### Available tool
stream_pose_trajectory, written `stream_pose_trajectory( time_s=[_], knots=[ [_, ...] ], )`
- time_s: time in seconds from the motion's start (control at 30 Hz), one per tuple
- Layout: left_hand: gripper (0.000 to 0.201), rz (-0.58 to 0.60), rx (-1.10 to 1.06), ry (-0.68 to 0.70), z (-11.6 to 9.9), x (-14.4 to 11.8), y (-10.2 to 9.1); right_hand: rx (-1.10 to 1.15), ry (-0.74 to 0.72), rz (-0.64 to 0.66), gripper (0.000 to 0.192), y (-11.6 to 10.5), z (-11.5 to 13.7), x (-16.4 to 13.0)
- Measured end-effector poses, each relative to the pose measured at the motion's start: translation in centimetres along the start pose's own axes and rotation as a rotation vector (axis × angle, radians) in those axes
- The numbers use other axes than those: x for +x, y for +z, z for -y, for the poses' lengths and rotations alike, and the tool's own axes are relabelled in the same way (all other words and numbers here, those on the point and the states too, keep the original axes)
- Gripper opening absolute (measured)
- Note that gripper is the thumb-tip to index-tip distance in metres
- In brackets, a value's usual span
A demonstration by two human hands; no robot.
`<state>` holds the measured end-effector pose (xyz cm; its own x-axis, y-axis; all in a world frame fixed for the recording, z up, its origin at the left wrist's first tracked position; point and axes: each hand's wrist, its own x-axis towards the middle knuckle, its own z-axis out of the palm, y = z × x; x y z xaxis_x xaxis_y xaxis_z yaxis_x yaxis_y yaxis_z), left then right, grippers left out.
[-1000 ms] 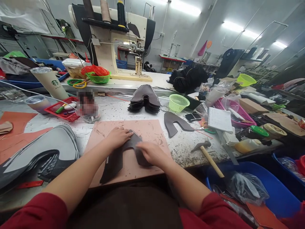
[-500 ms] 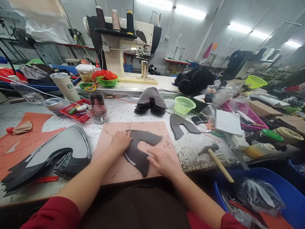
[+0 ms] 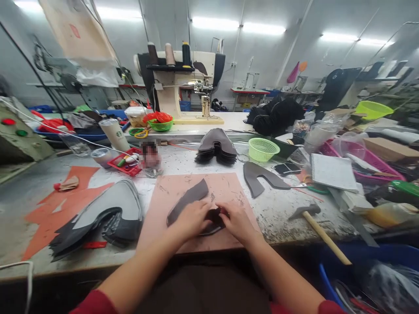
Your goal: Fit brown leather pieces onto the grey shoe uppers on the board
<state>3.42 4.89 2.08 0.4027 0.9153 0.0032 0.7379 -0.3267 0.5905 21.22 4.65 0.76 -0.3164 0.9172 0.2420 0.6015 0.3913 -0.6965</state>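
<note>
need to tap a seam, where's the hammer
In the head view the hammer lies at the bench's near edge, right of the right hand and the pink mat.

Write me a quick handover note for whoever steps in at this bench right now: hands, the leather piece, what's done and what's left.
Left hand and right hand both press on the dark leather piece, pinching its near end together on the pink cutting mat.
One end of the piece is folded under the fingers; the other end lies flat, pointing away.
Done: fold begun.
Left: the flat end.
Hammer lies unused to the right; stack of cut pieces sits behind the mat.
</note>
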Motion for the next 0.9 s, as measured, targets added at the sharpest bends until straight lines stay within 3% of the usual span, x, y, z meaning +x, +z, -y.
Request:
stream_pose_trajectory(
  time_s=[0.03,0.1,0.2,0.37,0.5,0.6,0.7,0.8,0.9],
  knots=[
    [0.036,-0.014,-0.095,0.014,-0.2,0.3,0.6,0.092,0.011,-0.010,0.032,0.3,0.2,-0.3],
    [0.019,-0.049,-0.292,0.019,-0.1,0.7,1.8,0.320,0.063,-0.016,0.035,1.1,0.4,-1.2],
    [0.013,-0.173,-0.592,-0.041,1.0,0.1,2.3,0.514,0.106,0.082,0.046,2.7,0.3,-2.9],
    [0.027,-0.497,-1.015,-0.207,4.3,-2.6,-0.6,0.057,-0.118,0.390,0.061,3.8,0.5,-4.9],
    [0.025,-0.656,-1.179,-0.267,5.4,-4.1,-2.6,-0.168,-0.159,0.376,0.040,3.1,2.3,-4.1],
    [0.022,-0.614,-1.195,-0.311,4.1,-4.0,-2.4,-0.098,-0.038,0.273,0.040,3.5,4.1,-2.5],
    [0.033,-0.464,-1.146,-0.307,2.3,-3.6,-1.2,0.149,0.090,0.223,0.049,4.9,4.9,-0.8],
    [0.057,-0.234,-0.785,-0.255,1.8,-3.8,0.5,0.230,0.191,0.154,0.026,5.4,3.8,0.2],
    [0.083,-0.063,-0.272,-0.166,2.5,-4.2,2.2,0.057,0.226,0.070,0.016,4.4,2.0,0.5]
  ],
)
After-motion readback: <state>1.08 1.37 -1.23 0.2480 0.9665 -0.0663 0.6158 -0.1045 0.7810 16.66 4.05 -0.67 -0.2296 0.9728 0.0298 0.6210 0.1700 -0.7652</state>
